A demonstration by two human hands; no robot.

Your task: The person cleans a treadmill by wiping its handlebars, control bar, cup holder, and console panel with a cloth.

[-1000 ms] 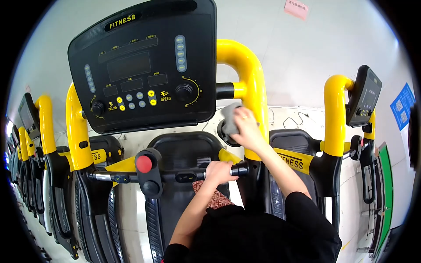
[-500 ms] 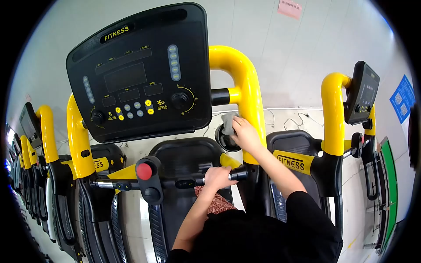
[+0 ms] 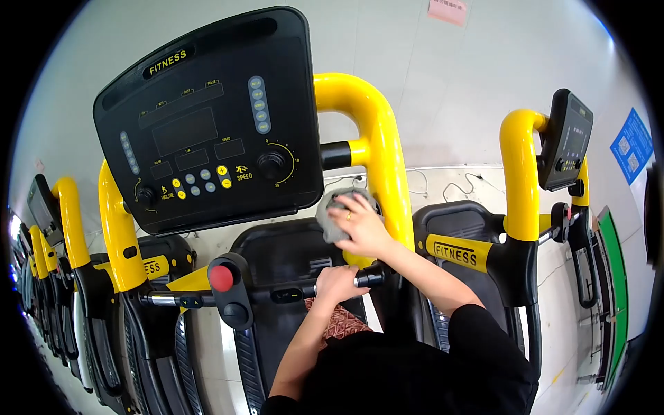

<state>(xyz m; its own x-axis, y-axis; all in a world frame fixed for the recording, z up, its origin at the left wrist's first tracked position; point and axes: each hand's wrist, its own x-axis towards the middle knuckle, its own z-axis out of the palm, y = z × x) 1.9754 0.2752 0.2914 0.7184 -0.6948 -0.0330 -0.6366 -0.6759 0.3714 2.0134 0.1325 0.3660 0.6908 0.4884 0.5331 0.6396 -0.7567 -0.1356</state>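
Note:
My right hand [image 3: 364, 229] presses on a grey cloth [image 3: 329, 223], its fingers bent over the top. The cloth lies over the round black holder on the inner side of the yellow upright [image 3: 385, 162] and hides most of it. My left hand [image 3: 336, 283] is wrapped round the treadmill's front handlebar [image 3: 266, 295], near its right end. Above and to the left of both hands stands the black treadmill console [image 3: 207, 124], with its dials, buttons and dark displays.
A red stop button [image 3: 221, 278] sits on the handlebar's middle mount. Another treadmill console [image 3: 568, 142] stands to the right, with more yellow-framed treadmills [image 3: 67, 214] in a row on the left. Cables [image 3: 462, 187] lie on the floor by the wall.
My right hand has turned and shifted left with the grey cloth, which is now spread wider over the holder. My left hand keeps its hold on the handlebar. The view has shifted slightly.

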